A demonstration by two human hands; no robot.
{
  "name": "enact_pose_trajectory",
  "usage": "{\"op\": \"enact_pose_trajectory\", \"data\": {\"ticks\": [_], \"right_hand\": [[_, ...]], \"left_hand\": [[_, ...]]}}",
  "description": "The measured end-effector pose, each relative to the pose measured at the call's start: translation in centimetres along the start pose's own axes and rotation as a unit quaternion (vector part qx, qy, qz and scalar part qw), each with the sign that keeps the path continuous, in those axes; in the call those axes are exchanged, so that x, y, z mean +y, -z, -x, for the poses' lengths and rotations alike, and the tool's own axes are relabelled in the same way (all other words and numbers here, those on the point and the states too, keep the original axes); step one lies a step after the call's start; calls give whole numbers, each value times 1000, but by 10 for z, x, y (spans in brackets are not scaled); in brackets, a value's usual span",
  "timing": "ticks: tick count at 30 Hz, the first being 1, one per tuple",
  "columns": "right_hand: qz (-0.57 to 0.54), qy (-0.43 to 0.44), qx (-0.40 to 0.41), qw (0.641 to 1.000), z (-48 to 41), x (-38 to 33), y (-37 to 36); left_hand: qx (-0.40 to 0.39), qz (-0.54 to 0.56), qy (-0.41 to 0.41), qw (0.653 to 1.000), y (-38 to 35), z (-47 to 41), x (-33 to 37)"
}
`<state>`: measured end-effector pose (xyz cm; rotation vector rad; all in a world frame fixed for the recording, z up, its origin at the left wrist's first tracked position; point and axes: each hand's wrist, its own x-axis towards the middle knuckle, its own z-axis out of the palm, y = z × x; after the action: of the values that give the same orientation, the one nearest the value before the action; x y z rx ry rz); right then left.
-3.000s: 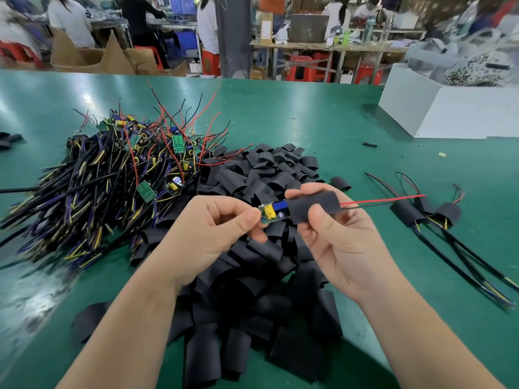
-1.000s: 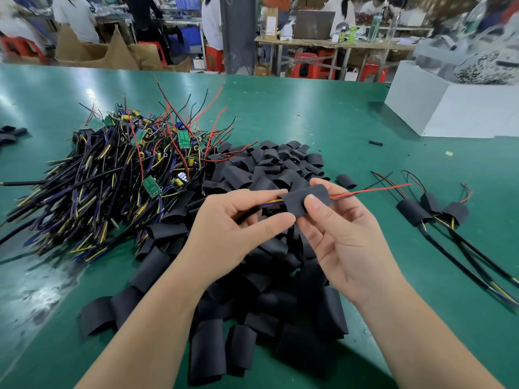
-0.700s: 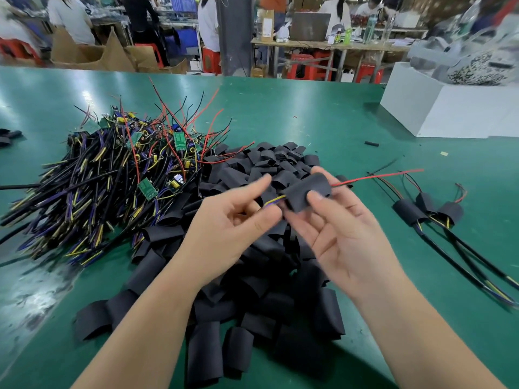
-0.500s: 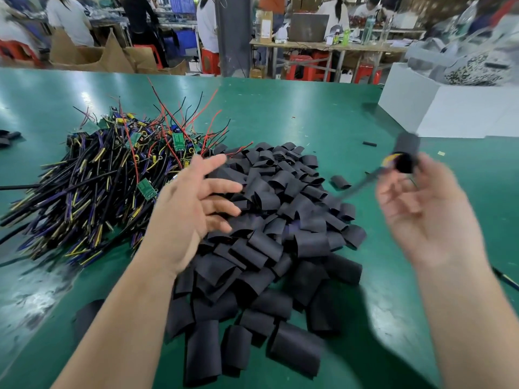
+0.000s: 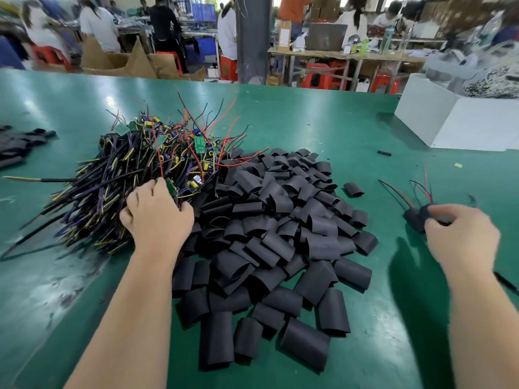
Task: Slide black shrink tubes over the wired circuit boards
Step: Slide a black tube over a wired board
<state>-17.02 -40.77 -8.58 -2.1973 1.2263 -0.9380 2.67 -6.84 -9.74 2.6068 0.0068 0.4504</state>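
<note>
Smeared right hand, buried left fingertips

The right hand (image 5: 460,237) is motion-blurred, so whether it pinches the sleeved boards (image 5: 415,219) by its thumb cannot be told. The left hand (image 5: 157,217) sinks its fingers (image 5: 160,187) into the wired boards (image 5: 112,178), tips hidden. A black cable (image 5: 505,282) and white box (image 5: 455,122) run off the right edge.

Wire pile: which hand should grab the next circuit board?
Left. The left hand is right on the pile of wired boards, fingers beside a green board. The right hand is far off by the sleeved boards.
</note>
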Motion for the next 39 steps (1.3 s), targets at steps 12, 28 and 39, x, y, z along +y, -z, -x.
{"op": "enact_pose_trajectory", "data": {"ticks": [12,28,39], "right_hand": [[-23,69,-28,997,18,-23,-9],[45,327,-394,858,73,-65,-29],[-91,255,-268,925,66,-67,-20]], "left_hand": [[94,69,-22,993,-2,-13,-4],[15,372,-329,868,15,31,46],[-160,364,-293,870,14,42,51]]}}
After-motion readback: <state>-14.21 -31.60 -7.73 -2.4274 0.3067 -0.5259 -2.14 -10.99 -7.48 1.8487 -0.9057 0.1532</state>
